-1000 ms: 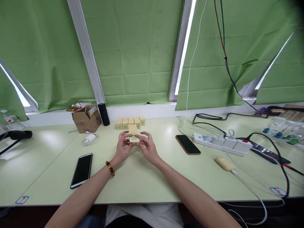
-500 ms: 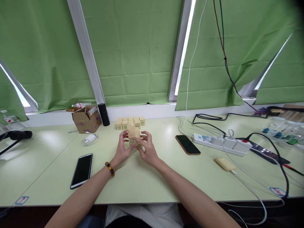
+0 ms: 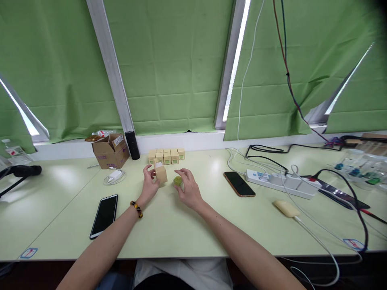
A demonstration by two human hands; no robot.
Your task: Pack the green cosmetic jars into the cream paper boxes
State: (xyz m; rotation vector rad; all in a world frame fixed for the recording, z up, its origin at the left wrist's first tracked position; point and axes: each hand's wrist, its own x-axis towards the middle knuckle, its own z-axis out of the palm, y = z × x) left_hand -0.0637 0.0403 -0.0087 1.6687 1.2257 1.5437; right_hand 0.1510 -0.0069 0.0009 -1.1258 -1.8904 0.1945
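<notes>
My left hand [image 3: 149, 183] grips a small tan carton [image 3: 161, 173] by its side, with fingers and thumb bent round it. The carton is tilted, and a pale flap shows at its top. To the right, my right hand [image 3: 191, 191] has its thumb and fingers curled round a small green jar [image 3: 177, 181], just above or on the table; whether it touches the surface I cannot tell. A gap separates the jar from the carton. Behind both hands stand several more small tan cartons [image 3: 167, 157] with green labels, set close together in rows.
On the left are a phone [image 3: 104, 216], a white charger with coiled cable [image 3: 115, 176], an open cardboard box [image 3: 111, 152] and a black cylinder [image 3: 132, 145]. Rightward lie another phone [image 3: 239, 184], a power strip [image 3: 281, 183], a cream-coloured case [image 3: 286, 208] and loose cables.
My hands have moved apart. The carton went left and tipped over in my left hand. The green jar is now out in the open in my right hand.
</notes>
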